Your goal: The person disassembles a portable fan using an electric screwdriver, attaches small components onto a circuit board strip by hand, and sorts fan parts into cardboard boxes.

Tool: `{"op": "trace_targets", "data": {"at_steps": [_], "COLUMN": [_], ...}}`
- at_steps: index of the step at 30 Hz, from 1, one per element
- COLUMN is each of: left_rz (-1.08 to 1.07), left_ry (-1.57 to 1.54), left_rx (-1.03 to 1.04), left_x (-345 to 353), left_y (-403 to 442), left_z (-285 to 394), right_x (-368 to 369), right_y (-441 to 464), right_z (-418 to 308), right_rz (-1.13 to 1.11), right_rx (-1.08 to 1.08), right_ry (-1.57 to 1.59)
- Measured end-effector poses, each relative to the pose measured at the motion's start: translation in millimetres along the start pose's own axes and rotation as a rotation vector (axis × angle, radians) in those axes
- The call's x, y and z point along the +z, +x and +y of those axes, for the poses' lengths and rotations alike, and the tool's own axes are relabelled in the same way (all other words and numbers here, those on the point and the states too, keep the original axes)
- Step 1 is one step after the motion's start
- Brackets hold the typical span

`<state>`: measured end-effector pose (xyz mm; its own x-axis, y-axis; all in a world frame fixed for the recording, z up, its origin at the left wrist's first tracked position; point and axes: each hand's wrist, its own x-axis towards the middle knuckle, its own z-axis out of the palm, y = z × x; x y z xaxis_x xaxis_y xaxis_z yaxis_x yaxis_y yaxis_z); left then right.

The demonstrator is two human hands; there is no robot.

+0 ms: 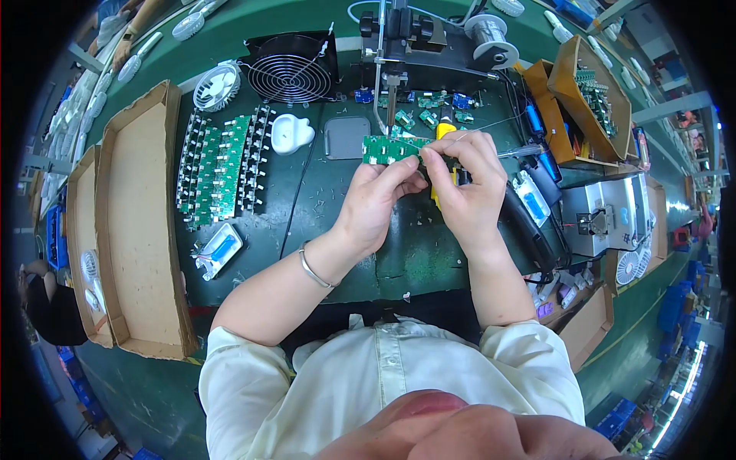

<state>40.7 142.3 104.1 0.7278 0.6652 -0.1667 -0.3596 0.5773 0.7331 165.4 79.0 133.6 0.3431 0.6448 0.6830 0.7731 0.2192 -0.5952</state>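
My left hand (373, 201) has thumb and fingers closed on the lower edge of a green circuit board strip (376, 149). My right hand (474, 178) pinches at the strip's right end; a thin wire (502, 123) seems to run through these fingers, one part toward the board and its tail to the upper right. Directly above the strip, the soldering iron (392, 103) on a stand points downward, its tip close to the board. A yellow-handled tool (445, 132) lies behind the strip, partly covered by my right hand.
Populated board strips (217, 165) lie at left beside a white dish (291, 134) and a grey tray (346, 138). A black fan (290, 69) and solder spool (491, 38) stand behind. Small boards (428, 119) lie beyond the strip. Cardboard boxes (142, 230) flank the left; a metal box (606, 215) stands right.
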Motion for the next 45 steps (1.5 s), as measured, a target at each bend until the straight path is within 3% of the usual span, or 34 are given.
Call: {"op": "trace_targets", "data": {"at_steps": [8, 22, 45], "left_rz": [0.016, 0.039, -0.005], "left_ry": [-0.019, -0.057, -0.007], "left_rx": [-0.05, 0.016, 0.06], "left_x": [0.1, -2.4, -5.6], "left_y": [-2.0, -0.3, -0.2], "left_z": [-4.6, -3.7, -3.4], "right_x": [-3.0, -2.6, -0.4], "right_y": [-2.4, -3.9, -3.6], "right_z": [-2.2, -0.5, 1.8], "right_rz": [0.071, -0.037, -0.019], "right_rx": [0.071, 0.03, 0.009], "right_ry": [-0.003, -0.109, -0.103]}}
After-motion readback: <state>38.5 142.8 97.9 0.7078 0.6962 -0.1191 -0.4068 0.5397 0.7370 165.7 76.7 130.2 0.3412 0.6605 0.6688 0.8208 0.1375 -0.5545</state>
